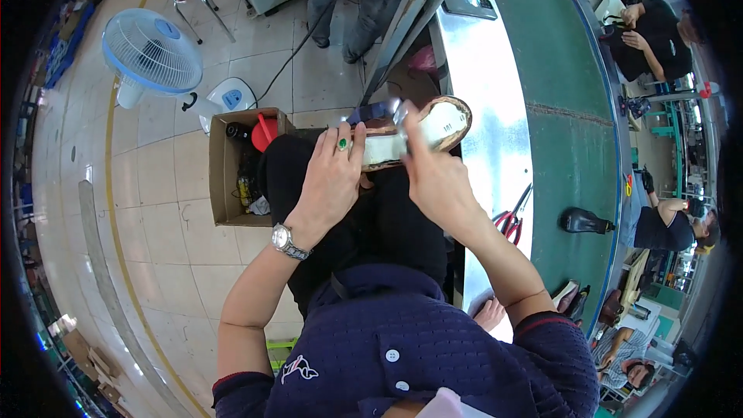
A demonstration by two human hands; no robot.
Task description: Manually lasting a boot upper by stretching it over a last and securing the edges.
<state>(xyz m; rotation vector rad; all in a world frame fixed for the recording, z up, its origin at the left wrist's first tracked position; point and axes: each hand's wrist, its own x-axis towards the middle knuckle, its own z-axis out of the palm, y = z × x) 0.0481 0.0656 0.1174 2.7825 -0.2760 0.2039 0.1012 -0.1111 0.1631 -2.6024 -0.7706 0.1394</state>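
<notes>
Across my lap lies a shoe (447,127) in the making, bottom up, with a pale sole face and a brown rim. My left hand (334,174) is closed round its near-left part, fingers along its edge. My right hand (437,178) is closed over the middle of the shoe, its fingertips smeared by motion. By those fingers shows a shiny metal tool (398,114), too blurred to name. A dark blue piece (371,112) sits just beyond the shoe, between both hands.
To the right runs a metal bench (495,147) with a phone (470,6) and red-handled pliers (508,224); beside it, a green belt (569,139) carries a black shoe (586,220). On my left stand a cardboard box (217,178) and a fan (151,50). Other people are nearby.
</notes>
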